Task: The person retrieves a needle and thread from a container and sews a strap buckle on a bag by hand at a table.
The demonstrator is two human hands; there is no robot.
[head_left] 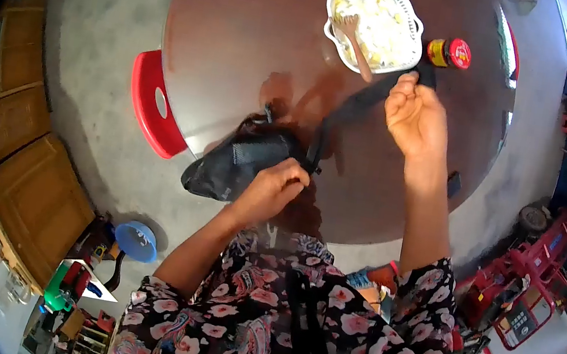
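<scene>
A black bag [240, 160] with a mesh panel lies on its side at the near edge of the round brown table [247, 30]. My left hand [269, 191] is closed at the bag's right end, gripping the bag where its strap starts. From there a wide black strap [363, 102] runs up and to the right. The fingers of my right hand [418, 120] are curled shut on the far part of that strap, drawn out over the table close to the white basket.
A white basket [328, 27] holds pale food and a wooden fork [355, 44]; a red-lidded jar [449, 53] stands beside it. A red stool [149, 102] touches the table's left side. A blue basin [137, 241] and a red wheeled machine [534, 257] stand on the floor.
</scene>
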